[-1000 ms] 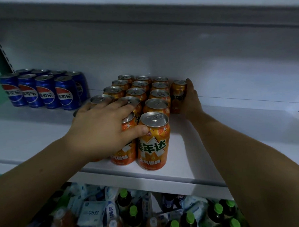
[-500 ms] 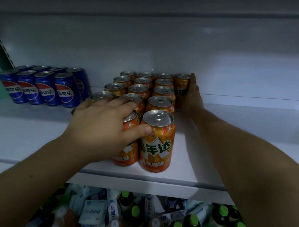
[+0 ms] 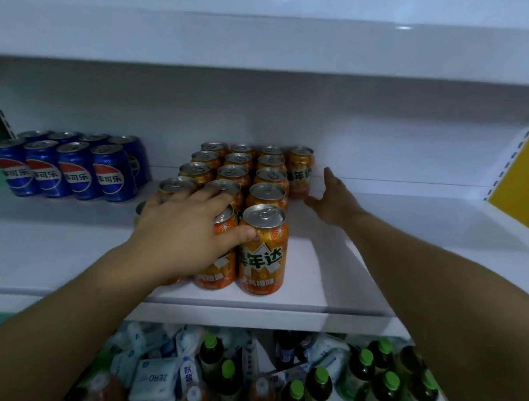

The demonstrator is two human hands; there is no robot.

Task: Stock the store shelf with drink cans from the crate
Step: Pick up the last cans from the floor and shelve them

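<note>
Orange cans (image 3: 262, 254) partly hidden under spread left hand (image 3: 180, 230); right hand (image 3: 333, 200) open, empty, beside back can (image 3: 299, 171).

Orange cans (image 3: 262, 245): sixteen show, in three files of five plus one more at the back right. The front-left one is mostly hidden under a hand.
Blue cans (image 3: 73, 173): eight, in two rows of four.
Hands: two, the left hand (image 3: 183, 233) and the right hand (image 3: 333, 203).
Green-capped bottles (image 3: 320, 387): at least seven on the level below; the exact number cannot be told.
White packets (image 3: 155, 377): several, heaped too loosely to count.
</note>
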